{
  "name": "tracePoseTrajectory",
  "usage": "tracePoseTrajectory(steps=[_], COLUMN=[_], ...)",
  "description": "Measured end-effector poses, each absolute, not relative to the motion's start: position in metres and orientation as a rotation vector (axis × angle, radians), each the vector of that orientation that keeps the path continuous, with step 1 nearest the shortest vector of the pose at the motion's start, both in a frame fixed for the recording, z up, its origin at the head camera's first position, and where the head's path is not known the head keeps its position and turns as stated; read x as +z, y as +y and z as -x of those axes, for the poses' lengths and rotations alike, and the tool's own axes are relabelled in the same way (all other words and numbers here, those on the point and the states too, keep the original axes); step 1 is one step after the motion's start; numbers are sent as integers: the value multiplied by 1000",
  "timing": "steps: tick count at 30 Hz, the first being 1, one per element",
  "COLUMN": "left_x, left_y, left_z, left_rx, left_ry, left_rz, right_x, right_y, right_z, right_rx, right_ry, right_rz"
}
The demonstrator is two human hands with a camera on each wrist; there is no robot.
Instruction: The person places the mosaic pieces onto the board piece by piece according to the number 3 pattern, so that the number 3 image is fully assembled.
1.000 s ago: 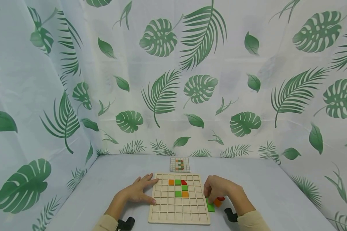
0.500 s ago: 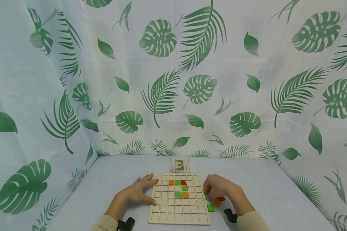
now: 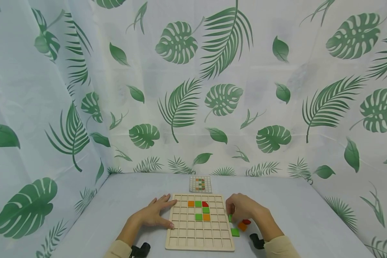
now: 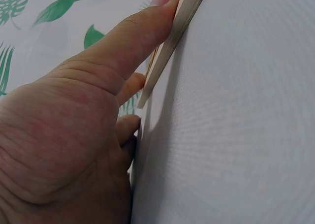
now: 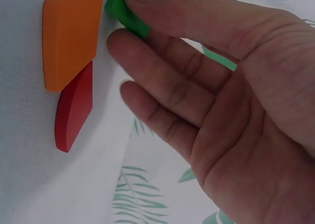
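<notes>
A wooden grid board (image 3: 184, 234) lies on the table, with orange, green and red tiles set in several of its squares. My left hand (image 3: 156, 212) rests at the board's left edge, fingers spread, thumb and fingertip touching the rim. To the right of the board, my right hand (image 3: 245, 207) pinches a green square tile (image 5: 129, 16) between thumb and fingers, close to the board's right edge. Another green tile (image 3: 235, 232) lies below that hand. Beside it are an orange tile (image 5: 73, 39) and a red rounded tile (image 5: 76, 111), touching each other.
A small pattern card (image 3: 200, 184) with a coloured grid lies just behind the board. Black wrist-worn devices (image 3: 141, 249) show near both sleeves. A leaf-print curtain (image 3: 187, 89) stands behind and beside the table.
My right hand has shifted slightly away from me and left with one green tile, which has come apart from the other green tile. The left hand has stayed in place.
</notes>
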State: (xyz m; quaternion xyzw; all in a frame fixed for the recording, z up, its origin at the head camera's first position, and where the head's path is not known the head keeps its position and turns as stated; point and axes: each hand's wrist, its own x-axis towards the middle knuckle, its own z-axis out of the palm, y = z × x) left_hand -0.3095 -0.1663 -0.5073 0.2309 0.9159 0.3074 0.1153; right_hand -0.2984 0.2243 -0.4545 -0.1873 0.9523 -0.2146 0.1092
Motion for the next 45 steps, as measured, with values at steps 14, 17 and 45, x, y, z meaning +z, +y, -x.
tracePoseTrajectory(steps=[14, 17, 45], left_x=[-506, -506, -505], left_y=[-166, -166, -164], left_z=[310, 310, 308], left_rx=[893, 890, 883], left_ry=[2692, 2689, 2693], left_rz=[-685, -688, -677], right_x=[-450, -449, -453], right_y=[225, 224, 210], right_z=[300, 300, 306], right_rx=[-674, -689, -756], right_ry=[2818, 2828, 3030], right_rz=[604, 578, 792])
